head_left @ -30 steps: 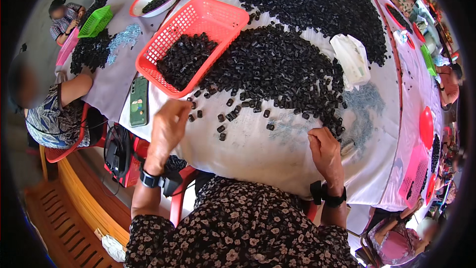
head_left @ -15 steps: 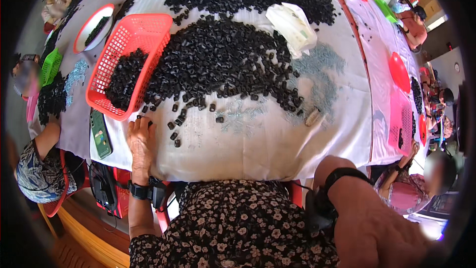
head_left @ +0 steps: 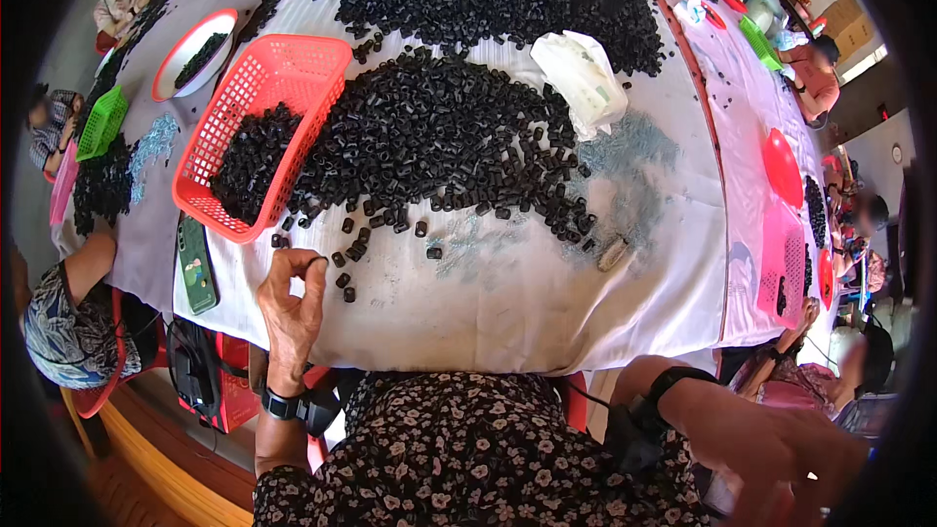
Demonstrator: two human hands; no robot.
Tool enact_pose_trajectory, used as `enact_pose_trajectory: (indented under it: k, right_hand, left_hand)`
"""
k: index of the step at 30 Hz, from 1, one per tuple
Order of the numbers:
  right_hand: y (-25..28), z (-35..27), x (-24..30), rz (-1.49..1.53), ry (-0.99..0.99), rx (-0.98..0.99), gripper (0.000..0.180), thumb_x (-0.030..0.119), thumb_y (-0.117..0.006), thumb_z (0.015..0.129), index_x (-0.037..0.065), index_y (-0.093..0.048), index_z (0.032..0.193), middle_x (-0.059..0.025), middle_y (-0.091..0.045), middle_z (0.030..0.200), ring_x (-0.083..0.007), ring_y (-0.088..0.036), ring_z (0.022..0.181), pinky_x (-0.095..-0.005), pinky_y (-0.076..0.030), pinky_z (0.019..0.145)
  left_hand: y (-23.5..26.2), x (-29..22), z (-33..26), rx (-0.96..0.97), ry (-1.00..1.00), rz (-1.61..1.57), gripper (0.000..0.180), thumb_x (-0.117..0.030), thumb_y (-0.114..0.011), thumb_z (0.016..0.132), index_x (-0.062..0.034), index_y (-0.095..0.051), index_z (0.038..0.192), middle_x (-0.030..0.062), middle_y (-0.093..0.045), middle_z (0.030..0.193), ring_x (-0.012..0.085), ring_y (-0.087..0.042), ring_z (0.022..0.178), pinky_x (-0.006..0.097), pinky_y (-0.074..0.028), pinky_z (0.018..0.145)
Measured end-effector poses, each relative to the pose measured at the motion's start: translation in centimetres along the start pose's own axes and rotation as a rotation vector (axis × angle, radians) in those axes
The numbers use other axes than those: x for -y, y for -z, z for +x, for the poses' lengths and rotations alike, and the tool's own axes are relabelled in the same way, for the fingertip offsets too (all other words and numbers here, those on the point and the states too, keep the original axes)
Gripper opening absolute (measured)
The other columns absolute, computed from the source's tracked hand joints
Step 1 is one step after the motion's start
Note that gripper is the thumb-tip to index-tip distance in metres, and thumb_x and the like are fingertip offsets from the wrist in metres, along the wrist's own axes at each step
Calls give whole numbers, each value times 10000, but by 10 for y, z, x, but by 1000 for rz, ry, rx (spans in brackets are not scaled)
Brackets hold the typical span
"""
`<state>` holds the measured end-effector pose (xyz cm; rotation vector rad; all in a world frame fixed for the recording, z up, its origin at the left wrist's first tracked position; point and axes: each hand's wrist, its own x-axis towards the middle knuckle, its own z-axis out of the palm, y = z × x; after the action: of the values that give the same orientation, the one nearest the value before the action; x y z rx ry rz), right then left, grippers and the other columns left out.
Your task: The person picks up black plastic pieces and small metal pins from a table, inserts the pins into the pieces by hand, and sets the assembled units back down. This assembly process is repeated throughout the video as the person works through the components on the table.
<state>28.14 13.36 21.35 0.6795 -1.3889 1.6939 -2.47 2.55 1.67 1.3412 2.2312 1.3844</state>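
Near the table's left edge we see a smartphone (head_left: 196, 263) lying flat beside the red basket's near corner. A crumpled white plastic bag (head_left: 584, 78) rests toward the far middle of the white tablecloth (head_left: 547, 303). At the far left corner sit a red-rimmed white bowl (head_left: 192, 53) and a green basket (head_left: 101, 123).

Right hand (head_left: 781, 454) blurred at the lower edge, its grasp unreadable, left hand (head_left: 293, 298) pinching something too small to identify, tabletop (head_left: 547, 312) near edge hidden by the person's torso
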Motion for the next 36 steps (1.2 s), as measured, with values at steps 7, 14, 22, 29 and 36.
enact_pose_trajectory:
  k: [7, 14, 22, 29, 36]
  right_hand:
    - [44, -84, -68, -959, -814, -337, 172, -47, -530, 782, -17, -566, 948, -101, -595, 785, -220, -586, 646, -293, -444, 545]
    - [85, -156, -111, -1235, -936, -296, 94, -7, -532, 805, 5, -538, 899, -150, -570, 809, -297, -578, 675, -336, -456, 593]
    - [85, -159, -143, -1379, -896, -228, 87, 3, -549, 781, 23, -521, 861, -154, -527, 805, -348, -558, 722, -406, -462, 606]
    - [85, -165, -175, -1757, -743, 167, 154, 20, -546, 684, 9, -531, 837, -116, -503, 836, -266, -570, 758, -350, -499, 616]
    - [88, -153, -180, -1925, -749, 420, 160, 38, -565, 650, 23, -525, 803, -107, -513, 804, -247, -576, 744, -316, -496, 593]
  left_hand:
    - [-26, 8, -20, 202, 164, -466, 147, -86, -614, 860, -2, -526, 942, 26, -584, 761, 87, -561, 674, 223, -466, 629]
    - [-42, -7, -28, 442, 222, -478, 201, -29, -652, 818, -12, -562, 997, -18, -569, 767, 37, -520, 711, 178, -426, 643]
    - [-53, -11, -33, 523, 256, -650, 172, -3, -627, 830, -3, -548, 983, 0, -578, 768, 48, -532, 711, 186, -442, 649]
    - [-49, -15, -28, 510, 347, -839, 150, -55, -627, 840, 1, -543, 951, 64, -625, 797, 115, -593, 715, 233, -485, 667]
    - [-54, -14, -22, 489, 378, -959, 149, -97, -651, 826, -9, -577, 921, 55, -625, 820, 105, -570, 696, 237, -470, 666]
